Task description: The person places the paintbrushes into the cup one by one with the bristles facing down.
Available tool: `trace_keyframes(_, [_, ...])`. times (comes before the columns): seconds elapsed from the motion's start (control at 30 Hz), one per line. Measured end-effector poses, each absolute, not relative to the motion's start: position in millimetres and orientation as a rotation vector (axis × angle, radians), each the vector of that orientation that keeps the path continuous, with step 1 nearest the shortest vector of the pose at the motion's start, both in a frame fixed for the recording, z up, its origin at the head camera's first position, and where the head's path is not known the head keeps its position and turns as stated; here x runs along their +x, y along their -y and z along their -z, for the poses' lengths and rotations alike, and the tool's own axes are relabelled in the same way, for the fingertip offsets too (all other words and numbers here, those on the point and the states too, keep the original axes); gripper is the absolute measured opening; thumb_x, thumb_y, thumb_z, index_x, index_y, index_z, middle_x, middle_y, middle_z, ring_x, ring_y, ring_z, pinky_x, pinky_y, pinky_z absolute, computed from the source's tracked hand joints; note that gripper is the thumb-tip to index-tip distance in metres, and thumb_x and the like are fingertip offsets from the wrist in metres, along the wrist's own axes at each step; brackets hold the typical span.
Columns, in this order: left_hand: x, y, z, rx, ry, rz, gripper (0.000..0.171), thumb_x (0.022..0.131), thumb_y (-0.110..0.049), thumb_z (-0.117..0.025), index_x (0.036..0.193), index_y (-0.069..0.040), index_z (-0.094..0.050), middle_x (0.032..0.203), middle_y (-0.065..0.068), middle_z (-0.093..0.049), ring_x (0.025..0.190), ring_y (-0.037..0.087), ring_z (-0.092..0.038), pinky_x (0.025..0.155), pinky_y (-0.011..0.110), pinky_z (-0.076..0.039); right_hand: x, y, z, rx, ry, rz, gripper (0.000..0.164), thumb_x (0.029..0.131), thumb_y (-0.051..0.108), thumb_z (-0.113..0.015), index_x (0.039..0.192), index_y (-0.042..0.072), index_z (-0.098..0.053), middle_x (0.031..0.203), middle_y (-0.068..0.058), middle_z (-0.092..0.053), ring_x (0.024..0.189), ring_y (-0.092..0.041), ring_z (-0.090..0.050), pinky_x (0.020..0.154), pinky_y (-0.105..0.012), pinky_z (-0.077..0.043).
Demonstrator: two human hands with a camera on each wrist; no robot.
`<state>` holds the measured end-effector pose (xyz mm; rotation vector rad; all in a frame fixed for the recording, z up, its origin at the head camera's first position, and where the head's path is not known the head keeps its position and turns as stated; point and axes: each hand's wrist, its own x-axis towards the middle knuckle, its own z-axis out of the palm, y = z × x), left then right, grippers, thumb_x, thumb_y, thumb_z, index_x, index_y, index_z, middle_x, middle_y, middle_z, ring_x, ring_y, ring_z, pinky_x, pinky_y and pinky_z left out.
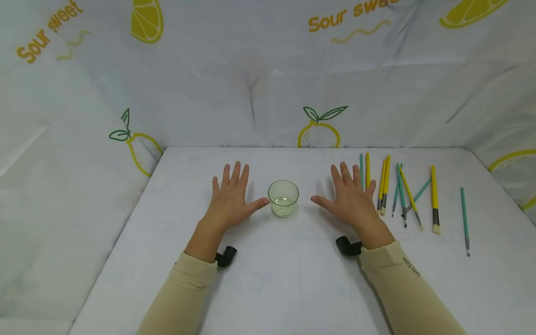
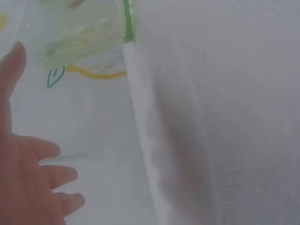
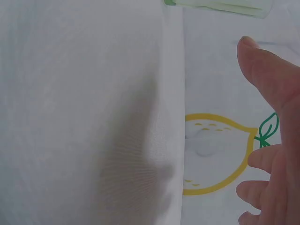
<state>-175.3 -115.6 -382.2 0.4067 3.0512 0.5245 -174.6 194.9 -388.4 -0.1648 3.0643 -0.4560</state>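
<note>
A clear, green-tinted glass cup (image 1: 283,204) stands upright on the white table between the two hands. To its left, my left hand (image 1: 229,200) is spread flat, palm down, with the thumb tip right at the cup's side in the head view. My right hand (image 1: 351,197) is spread likewise on the other side, its thumb a short way from the cup. Both hands hold nothing. In the left wrist view the cup (image 2: 84,33) shows at the top, beyond the thumb; the right wrist view catches only an edge of the cup (image 3: 225,6).
Several paintbrushes lie scattered right of the right hand, among them a thick yellow brush (image 1: 434,195) and, farthest right, a teal brush (image 1: 465,218). Each wrist carries a black camera mount. A white lemon-print cloth (image 1: 209,93) hangs behind the table's back edge.
</note>
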Motion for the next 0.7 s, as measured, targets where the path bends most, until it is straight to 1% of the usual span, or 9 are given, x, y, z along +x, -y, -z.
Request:
trace_keyframes(0.13, [-177, 115, 382, 0.441, -3.034, -0.637, 0.106, 0.084, -0.083, -0.04, 0.16, -0.018, -0.006, 0.167, 0.008, -0.004, 0.153, 0.03, 0.005, 0.121, 0.061, 0.0, -176, -198, 388, -0.177, -3.073, 0.482, 0.108, 0.085, 0.078, -0.047, 0.159, 0.009, -0.009, 0.165, -0.02, -0.002, 0.149, -0.044, 0.01, 0.107, -0.08, 0.003])
trace_keyframes(0.23, [-178, 115, 381, 0.455, -3.036, -0.684, 0.104, 0.085, -0.081, -0.041, 0.16, -0.017, -0.009, 0.167, 0.007, -0.007, 0.153, 0.029, 0.001, 0.122, 0.058, -0.001, -179, -202, 388, -0.184, -3.088, 0.504, 0.106, 0.086, 0.076, -0.048, 0.159, 0.008, -0.011, 0.164, -0.021, -0.004, 0.15, -0.045, 0.006, 0.107, -0.08, 0.0])
trace_keyframes(0.33, [-179, 114, 381, 0.477, -3.029, -0.775, 0.1, 0.088, -0.078, -0.042, 0.159, -0.016, -0.012, 0.166, 0.006, -0.011, 0.154, 0.028, -0.003, 0.123, 0.056, -0.004, -183, -208, 388, -0.17, -3.102, 0.574, 0.103, 0.087, 0.074, -0.05, 0.158, 0.008, -0.013, 0.164, -0.022, -0.009, 0.149, -0.045, 0.001, 0.107, -0.08, -0.003])
trace_keyframes(0.4, [-179, 114, 381, 0.486, -3.006, -0.869, 0.096, 0.089, -0.075, -0.043, 0.159, -0.016, -0.015, 0.166, 0.005, -0.014, 0.153, 0.027, -0.007, 0.124, 0.054, -0.007, -184, -213, 387, -0.152, -3.112, 0.647, 0.099, 0.089, 0.069, -0.052, 0.157, 0.006, -0.016, 0.163, -0.022, -0.014, 0.149, -0.045, -0.006, 0.11, -0.077, -0.006])
trace_keyframes(0.5, [-179, 112, 382, 0.47, -2.929, -1.07, 0.089, 0.092, -0.071, -0.044, 0.158, -0.017, -0.019, 0.165, 0.003, -0.019, 0.152, 0.024, -0.014, 0.124, 0.05, -0.014, -186, -224, 384, -0.091, -3.104, 0.813, 0.09, 0.093, 0.06, -0.055, 0.156, 0.005, -0.022, 0.161, -0.023, -0.021, 0.148, -0.044, -0.015, 0.114, -0.07, -0.015])
trace_keyframes(0.57, [-179, 111, 382, 0.442, -2.854, -1.215, 0.084, 0.093, -0.069, -0.044, 0.158, -0.02, -0.022, 0.164, 0.0, -0.022, 0.151, 0.022, -0.019, 0.123, 0.047, -0.021, -185, -231, 382, -0.041, -3.105, 0.911, 0.081, 0.096, 0.052, -0.056, 0.155, 0.005, -0.027, 0.157, -0.024, -0.028, 0.143, -0.044, -0.026, 0.114, -0.065, -0.025])
trace_keyframes(0.63, [-178, 108, 383, 0.428, -2.759, -1.371, 0.079, 0.095, -0.065, -0.045, 0.157, -0.02, -0.026, 0.162, 0.0, -0.027, 0.149, 0.022, -0.026, 0.12, 0.047, -0.029, -185, -240, 381, 0.017, -3.116, 0.999, 0.072, 0.097, 0.046, -0.057, 0.151, 0.004, -0.034, 0.151, -0.025, -0.038, 0.136, -0.044, -0.038, 0.107, -0.062, -0.037])
trace_keyframes(0.7, [-179, 106, 384, 0.413, -2.67, -1.496, 0.073, 0.097, -0.061, -0.046, 0.155, -0.02, -0.03, 0.159, 0.001, -0.033, 0.146, 0.021, -0.032, 0.117, 0.045, -0.034, -185, -248, 382, 0.077, -3.147, 1.017, 0.063, 0.099, 0.041, -0.057, 0.147, 0.003, -0.042, 0.142, -0.025, -0.048, 0.124, -0.043, -0.049, 0.096, -0.059, -0.046])
